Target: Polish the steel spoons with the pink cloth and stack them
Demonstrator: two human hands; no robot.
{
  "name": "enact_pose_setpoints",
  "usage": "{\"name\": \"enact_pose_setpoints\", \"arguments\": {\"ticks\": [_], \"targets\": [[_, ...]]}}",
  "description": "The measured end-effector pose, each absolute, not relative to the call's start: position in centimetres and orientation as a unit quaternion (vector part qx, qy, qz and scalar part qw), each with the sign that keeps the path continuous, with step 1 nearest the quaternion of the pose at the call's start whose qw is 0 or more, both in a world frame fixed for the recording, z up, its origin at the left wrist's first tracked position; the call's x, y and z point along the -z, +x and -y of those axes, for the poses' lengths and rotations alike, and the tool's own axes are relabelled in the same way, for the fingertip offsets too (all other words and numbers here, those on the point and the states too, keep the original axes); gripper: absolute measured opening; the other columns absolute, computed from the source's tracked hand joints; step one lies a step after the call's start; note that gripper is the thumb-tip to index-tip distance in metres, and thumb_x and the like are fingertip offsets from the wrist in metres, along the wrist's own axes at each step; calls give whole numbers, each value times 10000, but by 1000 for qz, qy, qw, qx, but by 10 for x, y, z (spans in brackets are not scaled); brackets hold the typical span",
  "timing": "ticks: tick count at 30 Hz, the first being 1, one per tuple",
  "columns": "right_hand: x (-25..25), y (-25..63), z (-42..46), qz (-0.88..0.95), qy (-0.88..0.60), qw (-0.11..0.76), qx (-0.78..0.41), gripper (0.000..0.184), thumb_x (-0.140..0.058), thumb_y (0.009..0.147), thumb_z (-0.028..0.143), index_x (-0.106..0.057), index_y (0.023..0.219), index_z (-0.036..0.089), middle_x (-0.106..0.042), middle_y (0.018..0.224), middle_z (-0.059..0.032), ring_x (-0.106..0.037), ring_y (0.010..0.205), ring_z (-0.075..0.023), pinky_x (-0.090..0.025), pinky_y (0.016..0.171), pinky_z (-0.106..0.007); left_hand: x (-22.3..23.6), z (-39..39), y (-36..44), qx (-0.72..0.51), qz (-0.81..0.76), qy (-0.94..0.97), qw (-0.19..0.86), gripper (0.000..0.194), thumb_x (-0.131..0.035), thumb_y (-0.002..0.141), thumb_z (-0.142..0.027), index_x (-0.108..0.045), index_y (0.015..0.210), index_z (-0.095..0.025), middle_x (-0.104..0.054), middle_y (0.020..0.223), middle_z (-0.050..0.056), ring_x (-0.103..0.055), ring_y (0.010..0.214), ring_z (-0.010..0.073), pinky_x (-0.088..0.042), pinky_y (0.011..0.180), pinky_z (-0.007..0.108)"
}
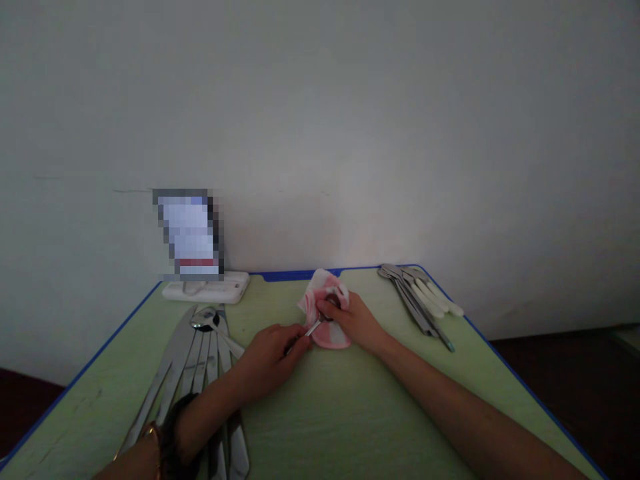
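The left hand [273, 357] pinches the handle of a metal spoon [315, 327] between thumb and fingers, the handle slanting up toward the bowl. The right hand [353, 317] grips a pink-and-white cloth [320, 283] gathered behind that bowl, its thumb pressing in from the front, so the spoon sits between both hands, raised just above the table [300, 427]. For good wiping, the left pinch should stay firm enough to stop the handle twisting, while the right thumb works fresh cloth into the hollow and around the rim; a fold between thumb and metal would keep fingerprints off.

Beneath and beside the left forearm lies a fan of steel flatware [200, 353], a spoon [205, 319] on top; the rest may be knives or spoon handles, hard to say in this dim light. Keeping that wrist lifted would avoid dragging them. Well apart, toward the right edge, lies a second cutlery bunch [407, 293], some pieces with white handles [430, 298].
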State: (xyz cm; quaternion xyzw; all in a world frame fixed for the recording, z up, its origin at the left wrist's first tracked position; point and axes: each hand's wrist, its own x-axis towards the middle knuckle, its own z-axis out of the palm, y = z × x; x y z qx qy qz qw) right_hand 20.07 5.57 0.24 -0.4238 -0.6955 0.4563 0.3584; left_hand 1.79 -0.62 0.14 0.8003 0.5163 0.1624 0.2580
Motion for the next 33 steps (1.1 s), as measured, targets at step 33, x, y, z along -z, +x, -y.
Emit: {"name": "enact_pose_setpoints", "arguments": {"ticks": [33], "targets": [[5,198,-59,657,-432,398,-472,403,-442,838,510,-544,645,171,-528,630,5,-448,616,-126,-374,599,-243,0,9,17,-165,-519,806,230,447,-396,900,-306,-476,1337,-261,-680,836,27,-567,702,178,-419,700,273]]}}
